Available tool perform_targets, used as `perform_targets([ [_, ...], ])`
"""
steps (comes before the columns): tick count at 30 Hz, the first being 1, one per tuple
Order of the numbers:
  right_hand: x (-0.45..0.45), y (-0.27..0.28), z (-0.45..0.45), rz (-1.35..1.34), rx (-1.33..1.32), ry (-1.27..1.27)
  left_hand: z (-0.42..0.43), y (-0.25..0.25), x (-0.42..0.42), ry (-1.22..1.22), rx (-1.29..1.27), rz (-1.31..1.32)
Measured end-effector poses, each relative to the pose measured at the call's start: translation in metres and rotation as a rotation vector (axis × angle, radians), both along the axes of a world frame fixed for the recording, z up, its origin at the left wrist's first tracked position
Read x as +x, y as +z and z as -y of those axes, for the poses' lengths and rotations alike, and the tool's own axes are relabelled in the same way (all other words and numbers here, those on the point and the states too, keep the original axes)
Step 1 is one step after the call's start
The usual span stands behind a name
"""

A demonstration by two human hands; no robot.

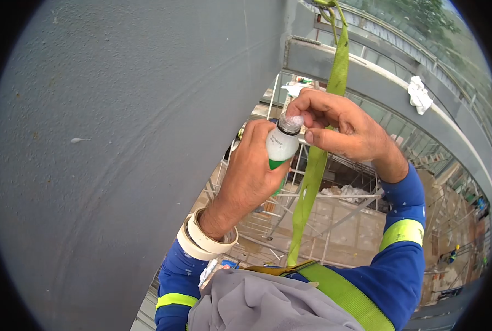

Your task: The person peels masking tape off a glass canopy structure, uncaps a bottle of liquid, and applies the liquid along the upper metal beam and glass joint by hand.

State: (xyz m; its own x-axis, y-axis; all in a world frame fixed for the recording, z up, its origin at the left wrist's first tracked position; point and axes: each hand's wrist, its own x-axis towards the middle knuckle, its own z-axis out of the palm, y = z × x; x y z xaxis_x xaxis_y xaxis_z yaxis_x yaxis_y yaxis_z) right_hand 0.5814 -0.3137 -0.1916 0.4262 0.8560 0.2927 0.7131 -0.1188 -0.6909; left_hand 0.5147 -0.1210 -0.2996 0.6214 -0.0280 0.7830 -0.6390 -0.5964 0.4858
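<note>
A small clear plastic bottle (282, 140) with whitish contents and a green label stands nearly upright in front of me, tilted a little. My left hand (251, 165) is wrapped around its body. The bottle has no cap on, and something whitish and foamy shows at its mouth. Bent over the mouth is my right hand (340, 124), thumb and forefinger apart, the fingertips touching or nearly touching the neck. Its other fingers curl inward, and whether they hide anything I cannot tell. Two rolls of masking tape (202, 243) circle my left wrist.
A large grey painted surface (119, 138) fills the left side. A yellow-green harness strap (312, 187) runs up to a hook at the top. Grey beams (356, 66) cross behind, one bearing a crumpled white cloth (420, 95). Scaffolding (334, 223) and people are far below.
</note>
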Motion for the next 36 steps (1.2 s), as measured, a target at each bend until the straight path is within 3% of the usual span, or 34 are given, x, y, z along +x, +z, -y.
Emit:
perform_targets([
  [9,0.010,0.001,-0.007,-0.093,0.055,0.098,-0.005,0.006,-0.005,-0.021,-0.047,-0.090],
  [11,0.003,0.011,-0.007,-0.386,0.065,0.167,-0.007,0.007,-0.004,-0.019,-0.032,-0.048],
  [14,0.006,0.015,0.000,-0.442,0.227,0.223,-0.007,0.008,-0.004,-0.053,-0.036,-0.061],
  [18,0.033,0.069,-0.002,0.028,0.640,0.216,-0.007,0.013,-0.006,-0.051,0.005,-0.064],
  [22,0.096,0.164,-0.032,1.385,0.736,-0.398,-0.008,0.024,-0.021,-0.079,0.030,-0.044],
  [24,0.134,0.210,-0.045,2.010,0.601,-0.647,-0.010,0.032,-0.028,-0.061,0.046,-0.009],
  [28,0.191,0.265,-0.066,2.120,0.390,-0.889,-0.011,0.037,-0.032,-0.097,0.015,-0.027],
  [30,0.213,0.284,-0.077,1.958,0.223,-1.039,-0.012,0.036,-0.032,-0.115,0.008,-0.038],
  [34,0.236,0.310,-0.102,1.877,0.267,-1.036,-0.012,0.037,-0.032,-0.111,0.023,-0.070],
  [36,0.255,0.322,-0.112,1.971,0.356,-1.020,-0.012,0.038,-0.034,-0.130,0.004,-0.118],
])
